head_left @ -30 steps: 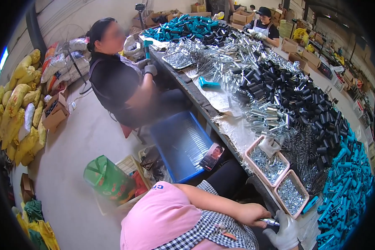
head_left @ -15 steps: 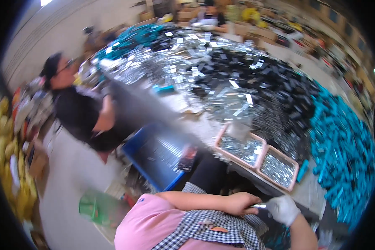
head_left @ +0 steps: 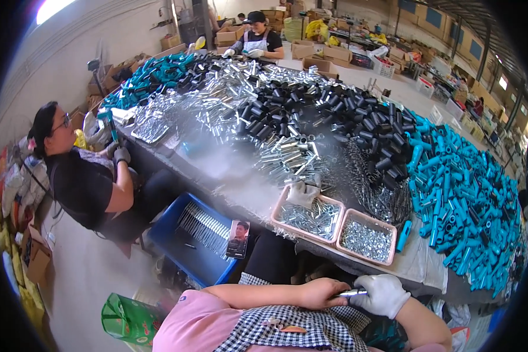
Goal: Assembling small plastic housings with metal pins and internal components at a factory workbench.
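My bare left hand grips one end of a small shiny metal rod-like part in front of my checked apron. My right hand, in a white glove, closes on the other end. Both hands hover close together just off the table's near edge. Beyond them, a pink tray holds small metal pieces. The pink tray beside it holds slender metal parts, with a white cloth bundle at its far edge. A lone teal tube lies right of the trays.
Left of my lap stands a blue bin with rows of metal parts, a phone at its edge. Heaps of teal tubes, black sleeves and metal parts cover the table. Co-workers sit at left and far side.
My view has shifted and sharpened. Both hands remain together on the metal part. The left co-worker now holds up a teal piece, and the far co-worker shows fully.
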### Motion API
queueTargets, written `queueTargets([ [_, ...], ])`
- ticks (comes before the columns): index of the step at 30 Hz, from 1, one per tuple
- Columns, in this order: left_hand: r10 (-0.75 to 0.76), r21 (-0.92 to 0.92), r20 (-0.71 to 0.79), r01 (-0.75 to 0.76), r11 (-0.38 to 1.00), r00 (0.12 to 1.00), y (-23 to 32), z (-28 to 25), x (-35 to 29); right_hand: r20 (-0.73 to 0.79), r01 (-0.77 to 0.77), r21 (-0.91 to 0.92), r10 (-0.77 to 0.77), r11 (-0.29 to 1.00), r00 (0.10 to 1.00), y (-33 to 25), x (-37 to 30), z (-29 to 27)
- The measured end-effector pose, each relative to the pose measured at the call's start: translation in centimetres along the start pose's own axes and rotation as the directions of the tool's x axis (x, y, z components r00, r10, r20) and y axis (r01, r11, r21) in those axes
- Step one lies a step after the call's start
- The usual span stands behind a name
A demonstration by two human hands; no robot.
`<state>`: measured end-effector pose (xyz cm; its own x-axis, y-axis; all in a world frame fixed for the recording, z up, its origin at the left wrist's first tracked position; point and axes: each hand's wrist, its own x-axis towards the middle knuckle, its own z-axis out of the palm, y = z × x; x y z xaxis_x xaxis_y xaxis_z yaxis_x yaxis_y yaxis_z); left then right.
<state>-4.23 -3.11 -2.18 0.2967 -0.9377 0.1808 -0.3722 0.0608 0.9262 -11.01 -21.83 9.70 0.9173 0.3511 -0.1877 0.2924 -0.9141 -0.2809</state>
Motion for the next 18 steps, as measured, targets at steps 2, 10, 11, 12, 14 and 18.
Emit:
queueTargets([
  [2,-0.004,0.007,-0.019,0.004,1.000,1.000,0.2,-0.1,0.0,-0.205,0.224,-0.100,-0.241,0.969,0.949,-0.3,0.4,-0.3],
  [10,0.026,0.033,-0.033,-0.025,0.999,0.999,-0.7,0.7,0.5,0.206,0.095,0.100,-0.114,0.990,0.972,2.7,1.0,2.0],
  [11,0.077,0.035,-0.035,-0.075,0.997,0.996,-1.4,1.1,0.9,0.321,0.387,0.138,-0.411,0.912,0.853,5.2,1.2,3.1],
  [12,0.045,0.050,-0.024,-0.044,0.998,0.999,-0.5,0.7,0.7,0.515,-0.162,0.375,-0.060,0.913,0.855,4.3,0.9,2.5],
  [14,0.057,0.090,-0.050,-0.052,0.995,0.997,-0.5,0.6,0.6,0.556,-0.512,0.458,0.215,0.727,0.803,1.8,1.0,1.4],
  [18,0.032,0.030,-0.128,-0.028,0.999,0.991,-0.9,-0.6,0.1,0.060,0.179,-0.125,-0.173,0.976,0.983,-0.7,3.1,0.3],
])
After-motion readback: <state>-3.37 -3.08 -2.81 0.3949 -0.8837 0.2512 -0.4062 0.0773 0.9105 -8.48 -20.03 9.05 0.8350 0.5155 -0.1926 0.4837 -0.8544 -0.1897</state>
